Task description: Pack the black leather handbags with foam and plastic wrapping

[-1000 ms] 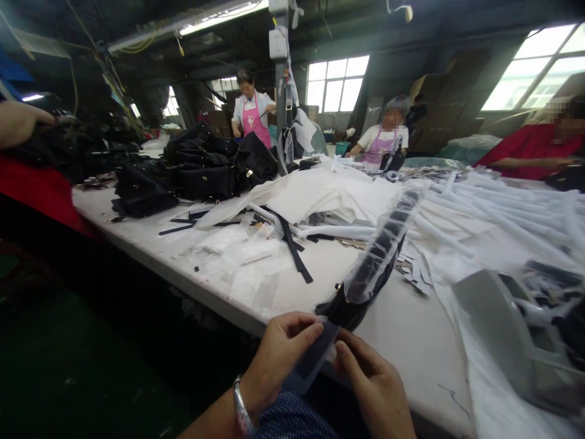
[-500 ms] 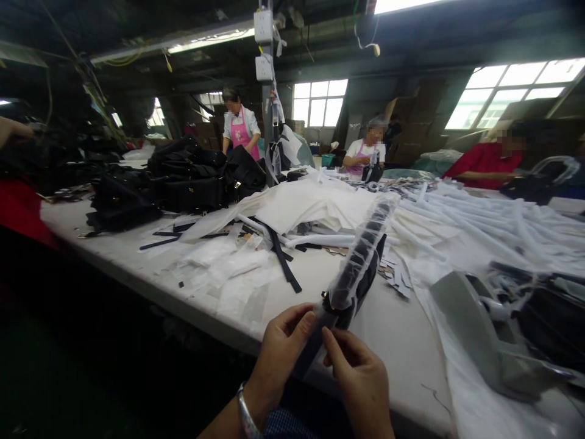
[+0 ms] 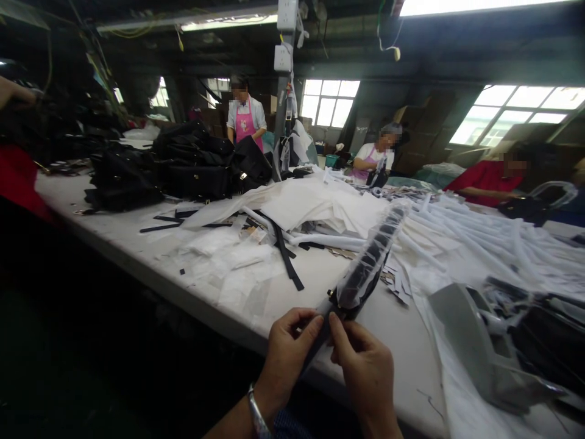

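Observation:
A black bag (image 3: 388,244), its top covered in clear plastic wrap (image 3: 370,262), slants up and away from me at the table's front edge. On its near end, a small gold-coloured metal fitting (image 3: 331,295) shows. My left hand (image 3: 292,344) pinches the dark side strip just below that fitting, thumb on top. Close beside it, my right hand (image 3: 363,360) has thumb and fingers closed on the same strip. The thumbs nearly meet, and the bag's lower part is hidden behind the hands.
A grey tape dispenser (image 3: 475,353) stands at right. White sheets (image 3: 315,201), black strips (image 3: 286,256) and white tubes (image 3: 493,228) litter the table (image 3: 311,274). Black bags (image 3: 192,164) are heaped at left. Several co-workers surround the table, one in a pink apron (image 3: 245,127).
My right thumb has moved up and closer to my left thumb on the strip. The bag leans slightly further away, and the camera view has shifted a little.

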### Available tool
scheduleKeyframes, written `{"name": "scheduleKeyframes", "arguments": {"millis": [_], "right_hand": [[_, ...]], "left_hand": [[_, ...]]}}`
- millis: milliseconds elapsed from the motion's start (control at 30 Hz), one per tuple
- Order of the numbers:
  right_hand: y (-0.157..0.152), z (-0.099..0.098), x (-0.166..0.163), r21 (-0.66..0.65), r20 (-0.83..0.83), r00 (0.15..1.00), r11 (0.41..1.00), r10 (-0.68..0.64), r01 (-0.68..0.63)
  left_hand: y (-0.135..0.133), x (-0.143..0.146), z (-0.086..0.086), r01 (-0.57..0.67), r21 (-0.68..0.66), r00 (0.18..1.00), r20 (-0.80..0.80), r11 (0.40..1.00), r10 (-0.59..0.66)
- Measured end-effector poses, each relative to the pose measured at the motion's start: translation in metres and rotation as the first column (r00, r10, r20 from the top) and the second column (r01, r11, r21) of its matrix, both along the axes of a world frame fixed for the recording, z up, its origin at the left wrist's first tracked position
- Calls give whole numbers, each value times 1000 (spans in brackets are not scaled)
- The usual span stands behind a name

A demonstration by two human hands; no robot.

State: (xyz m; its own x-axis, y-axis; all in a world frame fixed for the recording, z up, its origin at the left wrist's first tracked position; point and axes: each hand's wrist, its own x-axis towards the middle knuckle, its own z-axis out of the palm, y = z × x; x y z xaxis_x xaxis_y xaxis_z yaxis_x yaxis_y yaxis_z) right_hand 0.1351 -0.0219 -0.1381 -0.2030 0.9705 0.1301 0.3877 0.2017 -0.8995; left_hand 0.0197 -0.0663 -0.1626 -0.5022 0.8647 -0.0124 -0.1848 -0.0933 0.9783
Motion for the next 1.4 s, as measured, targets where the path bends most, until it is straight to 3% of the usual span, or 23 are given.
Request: {"name": "scheduleKeyframes", "arguments": {"millis": [233, 400, 600, 967, 1067, 1200, 1267, 1333, 1400], "right_hand": [[1, -3, -5, -39, -27, 1000, 999, -15, 14], [1, -9, -6, -61, -117, 993, 997, 34, -42], [-2, -10, -6, -50, -124, 990, 996, 65, -72], [-4, -6, -6, 14, -41, 997, 998, 60, -59], [-5, -3, -8, -12, -47, 998, 999, 43, -44], [-3, -3, -8, -27, -37, 998, 999, 41, -42], [-2, -4, -7, -30, -45, 998, 999, 40, -42], [-2, -4, -7, -41, -57, 997, 998, 46, -49], [-2, -4, -6, -57, -62, 996, 996, 64, -68]], "left_hand": [[-2, -5, 0, -91, 122, 925, -357, 988, 130], [-4, -9, -2, -50, 251, 812, -553, 967, 186], [-8, -11, -3, 22, 258, 707, -687, 966, 167], [-14, -15, 13, 124, 170, 856, -516, 978, -18], [-17, -18, 9, 152, 181, 779, -627, 972, -5], [-29, -19, -11, 211, 174, 531, -846, 962, 36], [-41, -19, -21, 241, 172, 453, -890, 955, 47], [-53, -20, -24, 295, 187, 444, -895, 937, 39], [-62, -24, -16, 272, 231, 519, -853, 934, 60]]}}
